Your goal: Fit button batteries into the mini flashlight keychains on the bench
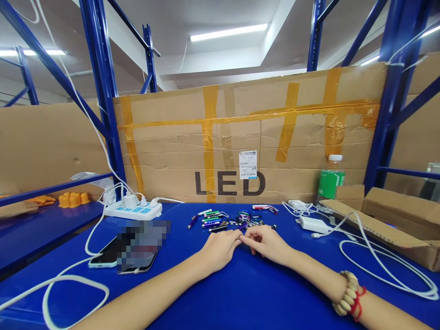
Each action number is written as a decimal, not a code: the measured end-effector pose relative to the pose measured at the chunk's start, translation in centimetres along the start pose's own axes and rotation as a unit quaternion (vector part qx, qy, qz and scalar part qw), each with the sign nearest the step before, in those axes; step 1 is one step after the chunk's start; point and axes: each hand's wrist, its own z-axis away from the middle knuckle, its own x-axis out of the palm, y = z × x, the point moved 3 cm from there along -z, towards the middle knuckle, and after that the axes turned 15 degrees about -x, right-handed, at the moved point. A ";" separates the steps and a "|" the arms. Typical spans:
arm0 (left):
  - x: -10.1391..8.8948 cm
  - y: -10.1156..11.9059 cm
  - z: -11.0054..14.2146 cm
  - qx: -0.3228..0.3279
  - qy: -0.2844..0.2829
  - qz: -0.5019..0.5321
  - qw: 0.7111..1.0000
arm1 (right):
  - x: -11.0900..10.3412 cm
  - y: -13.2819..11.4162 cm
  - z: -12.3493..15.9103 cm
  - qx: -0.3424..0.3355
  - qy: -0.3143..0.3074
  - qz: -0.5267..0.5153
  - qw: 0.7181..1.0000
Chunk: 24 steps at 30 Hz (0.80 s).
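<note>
My left hand (pixel 220 248) rests just above the blue tabletop (pixel 240 298), back upward, with its fingers closed. Its fingertips meet those of my right hand (pixel 267 243), whose thumb and index finger are pinched together. Whatever lies between them, if anything, is hidden or too small to make out. Just beyond the hands lie several small shiny metal tubes that look like keychain torches, among them a blue tube (pixel 211 224), a purple tube (pixel 193 222) and a red tube (pixel 260 207) with a clip. Small silver pieces (pixel 233 222) are scattered among them.
Phones (pixel 106 254) and a white power strip (pixel 134 211) are at left, with cables around. At right are a white adapter (pixel 312 225), looped white cable, a green-labelled bottle (pixel 331 183) and an open cardboard box (pixel 395 220). A taped cardboard sheet (pixel 172 156) stands behind.
</note>
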 end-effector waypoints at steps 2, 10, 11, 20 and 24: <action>0.0 0.0 0.0 0.012 -0.007 0.001 1.000 | 0.0 -0.1 0.0 -0.009 -0.007 0.011 1.000; -0.4 0.2 0.1 0.037 -0.012 0.001 0.999 | -0.3 -0.8 -0.1 -0.022 -0.025 0.050 0.998; -0.4 0.3 0.1 0.039 -0.011 0.000 0.999 | -0.3 -0.9 -0.1 -0.018 -0.027 0.053 0.998; 0.0 0.1 0.0 0.033 -0.003 0.003 0.999 | -0.4 -1.1 -0.1 -0.005 -0.039 0.064 0.997; 0.1 0.0 0.0 0.014 0.007 0.005 1.000 | -0.4 -1.0 -0.1 -0.010 -0.042 0.067 0.997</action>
